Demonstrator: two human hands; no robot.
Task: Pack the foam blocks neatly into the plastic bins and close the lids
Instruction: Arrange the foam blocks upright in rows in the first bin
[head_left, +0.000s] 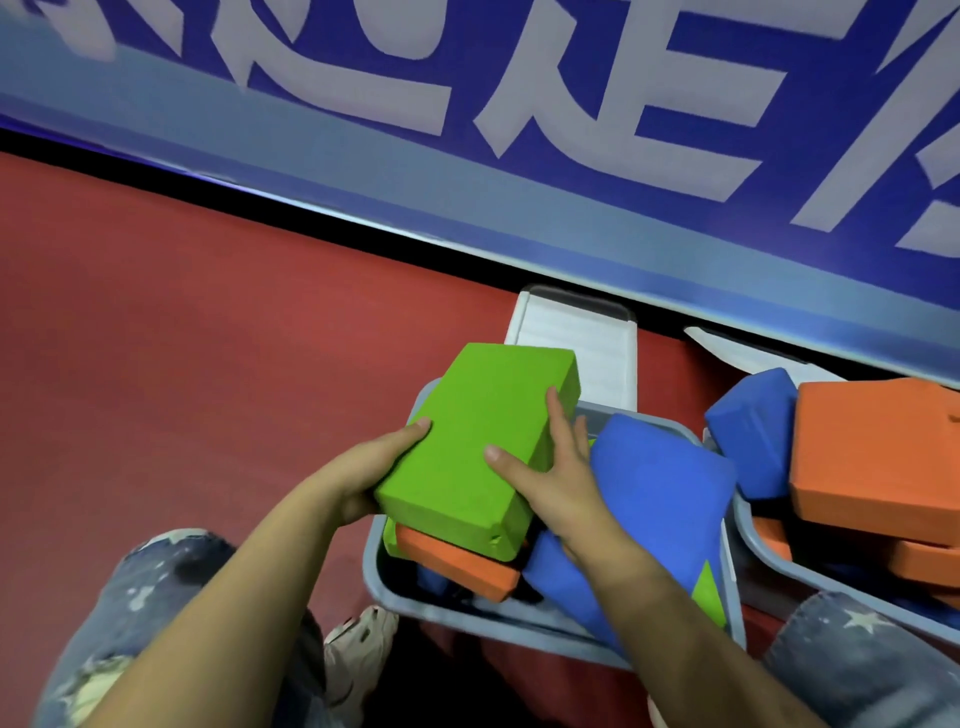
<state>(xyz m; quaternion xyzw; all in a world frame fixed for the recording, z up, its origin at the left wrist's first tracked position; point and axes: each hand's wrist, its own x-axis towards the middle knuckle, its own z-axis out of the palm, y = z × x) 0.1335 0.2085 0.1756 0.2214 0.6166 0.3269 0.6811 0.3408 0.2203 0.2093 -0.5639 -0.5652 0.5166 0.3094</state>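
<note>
A: What are the two grips doing?

B: Both are on the bright green rectangular foam block. The left hand curls round its near left edge, thumb on top and fingers hidden beneath. The right hand clasps the right side, thumb and forefinger lying on the top face, the other fingers over the edge.

A: And where is the block?

B: Held tilted above the left end of the grey plastic bin, just over a flat orange foam block already inside. A large blue foam block leans beside it, sticking up past the rim.

A: How will it handle?

B: I'd judge it light and slightly springy, with a matt surface that won't slip. Holding the long sides seems sensible; the corners look soft, and one near corner already shows a small dent.

A: Anything further out?

B: The bin's white lid stands open behind, against a blue banner. A second grey bin to the right holds another blue foam block and a big orange foam block, heaped loosely. All rest on a red floor.
</note>
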